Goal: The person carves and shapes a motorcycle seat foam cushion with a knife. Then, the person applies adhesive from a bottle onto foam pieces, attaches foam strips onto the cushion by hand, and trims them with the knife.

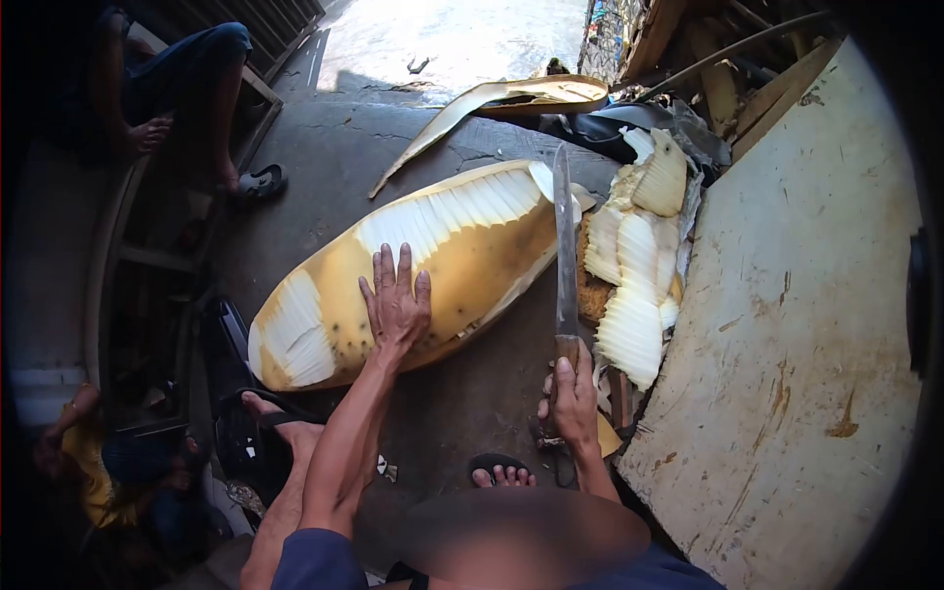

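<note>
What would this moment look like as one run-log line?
left hand: spread on pale-and-tan slab | right hand: gripping long knife, blade pointing away | right of slab: ridged pale pieces

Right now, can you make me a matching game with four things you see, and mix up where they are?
Things:
1. Long knife
2. Left hand
3. Curved pale strip
4. Stained board

Places:
A. Spread flat on the big yellow-and-white piece
B. At the far right of the picture
C. Held in the right hand
D. Beyond the big yellow-and-white piece

Right pairs: 1-C, 2-A, 3-D, 4-B
</note>
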A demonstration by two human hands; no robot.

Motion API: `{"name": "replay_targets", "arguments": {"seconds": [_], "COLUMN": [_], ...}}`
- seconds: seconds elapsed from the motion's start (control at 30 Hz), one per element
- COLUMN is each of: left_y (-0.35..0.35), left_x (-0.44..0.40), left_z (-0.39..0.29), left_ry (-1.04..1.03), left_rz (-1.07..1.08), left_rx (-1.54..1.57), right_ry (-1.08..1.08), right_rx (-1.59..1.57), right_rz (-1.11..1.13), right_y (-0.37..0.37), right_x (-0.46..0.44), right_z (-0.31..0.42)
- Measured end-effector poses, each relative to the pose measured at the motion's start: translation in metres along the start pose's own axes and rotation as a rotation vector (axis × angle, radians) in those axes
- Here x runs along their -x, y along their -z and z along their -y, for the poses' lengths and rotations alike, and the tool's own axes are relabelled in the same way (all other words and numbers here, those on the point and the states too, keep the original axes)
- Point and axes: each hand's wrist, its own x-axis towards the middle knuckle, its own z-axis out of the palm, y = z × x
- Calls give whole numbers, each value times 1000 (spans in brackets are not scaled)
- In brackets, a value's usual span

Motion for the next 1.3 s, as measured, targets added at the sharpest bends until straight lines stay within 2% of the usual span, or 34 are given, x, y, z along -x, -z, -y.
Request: {"name": "replay_targets", "arguments": {"seconds": [0.17,0.3,0.43,0.47,0.57,0.7,0.77,0.83,0.87,0.93,1.03,1.13,1.17,1.3], "left_y": [-2,-2,-1,-4,-1,-5,-4,-1,-6,-2,-1,-1,2,-4], "left_x": [0,-1,0,17,-2,-1,8,-2,-3,-2,0,-2,-3,1], "left_z": [1,0,-1,2,1,2,3,3,5,1,0,1,-4,0], "left_ry": [-9,2,3,19,22,-3,3,16,21,18,-7,4,16,-5], "left_rz": [-36,-27,-20,3,13,-40,-12,10,0,-4,-21,-30,-42,-48], "left_rx": [35,20,12,10,-2,28,8,-1,20,15,-10,-16,-29,-11], "right_ry": [32,-23,-22,-48,26,-9,-35,58,14,28,-81,19,-31,25], "right_rx": [32,56,122,129,142,198,207,195,185,172,255,269,173,296], "right_rz": [33,46,64,69,30,44,37,-6,26,19,31,62,106,137], "right_y": [4,1,-11,-8,-7,-27,-22,-18,-12,-25,2,-14,-22,-43], "right_x": [-6,-3,-42,-21,12,-47,-22,-1,12,-13,31,-1,16,-64], "right_z": [-1,1,26,13,-32,31,10,-21,-34,-6,-27,-21,-6,41]}}
